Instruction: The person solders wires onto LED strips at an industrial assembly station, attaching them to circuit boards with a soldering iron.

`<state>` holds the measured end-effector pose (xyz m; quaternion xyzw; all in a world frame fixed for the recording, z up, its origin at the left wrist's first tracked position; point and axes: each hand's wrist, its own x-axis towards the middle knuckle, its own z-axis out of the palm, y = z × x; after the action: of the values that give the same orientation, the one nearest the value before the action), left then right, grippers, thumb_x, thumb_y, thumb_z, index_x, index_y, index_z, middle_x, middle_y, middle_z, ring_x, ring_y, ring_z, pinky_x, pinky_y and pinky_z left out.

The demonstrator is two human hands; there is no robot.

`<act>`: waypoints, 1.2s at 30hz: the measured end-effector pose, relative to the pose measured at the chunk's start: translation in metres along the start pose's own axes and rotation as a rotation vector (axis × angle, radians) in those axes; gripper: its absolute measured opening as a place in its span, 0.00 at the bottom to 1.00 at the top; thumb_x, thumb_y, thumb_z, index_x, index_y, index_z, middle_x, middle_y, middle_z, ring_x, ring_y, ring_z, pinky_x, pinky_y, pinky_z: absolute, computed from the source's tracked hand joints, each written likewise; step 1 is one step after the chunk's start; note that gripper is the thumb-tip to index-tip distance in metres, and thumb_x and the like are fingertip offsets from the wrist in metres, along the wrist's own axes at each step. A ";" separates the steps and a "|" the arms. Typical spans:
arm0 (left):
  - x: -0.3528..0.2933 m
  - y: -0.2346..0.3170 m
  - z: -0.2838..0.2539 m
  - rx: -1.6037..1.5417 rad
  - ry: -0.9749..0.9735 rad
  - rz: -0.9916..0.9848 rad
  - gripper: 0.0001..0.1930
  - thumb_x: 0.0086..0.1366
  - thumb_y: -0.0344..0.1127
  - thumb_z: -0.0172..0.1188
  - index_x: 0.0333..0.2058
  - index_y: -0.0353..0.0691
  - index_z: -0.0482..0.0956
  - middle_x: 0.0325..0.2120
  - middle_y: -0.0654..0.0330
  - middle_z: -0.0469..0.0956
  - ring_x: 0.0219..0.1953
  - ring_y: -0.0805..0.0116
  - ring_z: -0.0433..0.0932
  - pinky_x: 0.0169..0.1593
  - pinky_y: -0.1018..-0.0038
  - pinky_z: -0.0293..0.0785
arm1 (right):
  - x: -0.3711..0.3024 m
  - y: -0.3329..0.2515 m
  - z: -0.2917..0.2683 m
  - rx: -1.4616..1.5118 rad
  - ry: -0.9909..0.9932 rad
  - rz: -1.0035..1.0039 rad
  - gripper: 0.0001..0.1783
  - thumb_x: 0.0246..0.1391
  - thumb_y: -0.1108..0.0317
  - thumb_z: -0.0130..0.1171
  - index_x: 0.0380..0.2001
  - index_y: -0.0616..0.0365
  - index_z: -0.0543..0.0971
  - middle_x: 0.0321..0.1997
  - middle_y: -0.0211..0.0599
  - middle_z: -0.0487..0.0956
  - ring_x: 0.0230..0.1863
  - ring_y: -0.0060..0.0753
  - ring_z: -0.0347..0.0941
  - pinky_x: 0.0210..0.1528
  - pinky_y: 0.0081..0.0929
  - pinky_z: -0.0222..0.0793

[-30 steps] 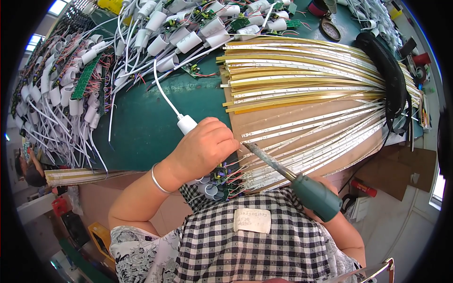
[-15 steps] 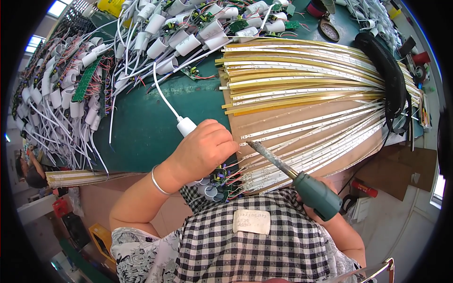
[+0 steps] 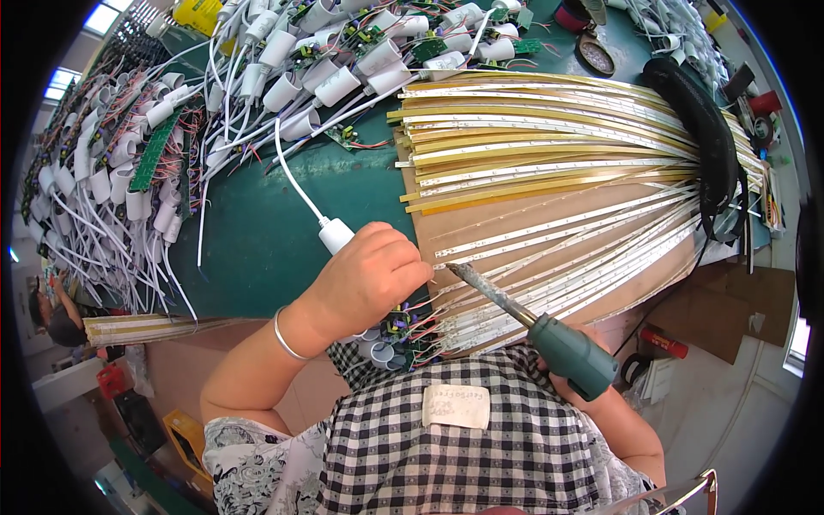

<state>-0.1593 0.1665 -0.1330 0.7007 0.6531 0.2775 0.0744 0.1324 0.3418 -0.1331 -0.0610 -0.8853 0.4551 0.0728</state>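
My left hand (image 3: 374,273) is closed around a white plastic housing (image 3: 335,235) with a white cable running up from it. Its fingertips are pinched at the left end of an LED strip; whatever lies between them is mostly hidden. From the right, my right hand (image 3: 594,335) grips a soldering iron (image 3: 573,356) by its green handle. The iron's dark tip is close to my left fingertips, by the strip's end; I cannot tell whether it touches. Below my left hand, small circuit boards (image 3: 400,328) with red wires sit beside the ends of white LED strips (image 3: 549,300).
A brown board (image 3: 481,206) lies under the strips, with more white and yellow strips (image 3: 549,129) fanned above. A black bundle (image 3: 699,120) rests across them. White housings (image 3: 335,86) with cables are heaped at back and left. A round tin (image 3: 594,55) stands at the back.
The soldering iron and both hands have shifted very slightly left in the picture, as has the bench. The grips are unchanged.
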 end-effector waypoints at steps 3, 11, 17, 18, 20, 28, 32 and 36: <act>0.000 -0.001 0.003 -0.013 0.022 0.003 0.08 0.48 0.26 0.61 0.30 0.38 0.78 0.26 0.61 0.74 0.32 0.62 0.73 0.41 0.67 0.69 | 0.001 -0.001 0.001 -0.048 0.021 -0.022 0.27 0.39 0.72 0.66 0.46 0.65 0.72 0.41 0.41 0.77 0.39 0.38 0.76 0.43 0.28 0.71; 0.000 -0.001 0.004 -0.019 0.043 0.009 0.08 0.48 0.25 0.64 0.30 0.38 0.79 0.25 0.60 0.73 0.30 0.61 0.73 0.39 0.65 0.69 | -0.010 0.002 0.009 0.114 0.059 0.158 0.27 0.39 0.70 0.65 0.47 0.64 0.73 0.41 0.41 0.77 0.39 0.40 0.76 0.43 0.29 0.71; -0.001 0.000 0.004 -0.012 0.048 0.006 0.09 0.47 0.25 0.65 0.30 0.38 0.79 0.25 0.60 0.73 0.31 0.61 0.73 0.39 0.66 0.69 | -0.010 0.003 0.011 0.204 0.051 0.220 0.29 0.38 0.70 0.65 0.48 0.64 0.73 0.43 0.42 0.77 0.41 0.41 0.75 0.45 0.30 0.71; 0.000 0.001 0.004 -0.012 0.051 0.000 0.10 0.46 0.24 0.65 0.30 0.38 0.78 0.26 0.60 0.73 0.31 0.61 0.73 0.38 0.66 0.70 | -0.010 0.003 0.011 0.204 0.051 0.221 0.29 0.38 0.70 0.65 0.48 0.64 0.73 0.43 0.42 0.77 0.41 0.41 0.75 0.45 0.30 0.71; 0.000 0.003 0.005 -0.012 0.054 -0.006 0.10 0.45 0.24 0.66 0.30 0.38 0.78 0.26 0.60 0.73 0.31 0.60 0.74 0.38 0.66 0.71 | -0.010 0.003 0.010 0.141 0.027 0.219 0.30 0.39 0.70 0.65 0.49 0.64 0.72 0.44 0.42 0.77 0.42 0.41 0.75 0.46 0.30 0.71; -0.001 0.006 0.007 -0.026 0.097 -0.083 0.13 0.43 0.22 0.66 0.31 0.38 0.78 0.28 0.58 0.74 0.32 0.58 0.74 0.36 0.68 0.74 | -0.010 -0.001 0.010 0.268 0.046 0.307 0.31 0.39 0.70 0.65 0.50 0.65 0.71 0.45 0.43 0.77 0.43 0.40 0.75 0.48 0.30 0.71; -0.002 0.005 0.007 -0.019 0.107 -0.076 0.14 0.43 0.21 0.67 0.31 0.38 0.78 0.28 0.59 0.74 0.32 0.58 0.75 0.35 0.68 0.74 | -0.008 -0.002 0.009 0.205 0.028 0.278 0.30 0.40 0.71 0.65 0.50 0.65 0.71 0.45 0.43 0.77 0.44 0.40 0.76 0.48 0.29 0.71; -0.002 0.005 0.007 -0.022 0.087 -0.066 0.14 0.42 0.22 0.67 0.31 0.38 0.79 0.28 0.59 0.74 0.31 0.59 0.75 0.35 0.69 0.75 | -0.009 -0.002 0.011 0.255 0.051 0.315 0.29 0.40 0.71 0.64 0.50 0.66 0.71 0.46 0.43 0.77 0.44 0.40 0.76 0.48 0.29 0.71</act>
<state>-0.1518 0.1654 -0.1373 0.6653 0.6753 0.3121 0.0627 0.1392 0.3303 -0.1379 -0.2007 -0.7979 0.5676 0.0300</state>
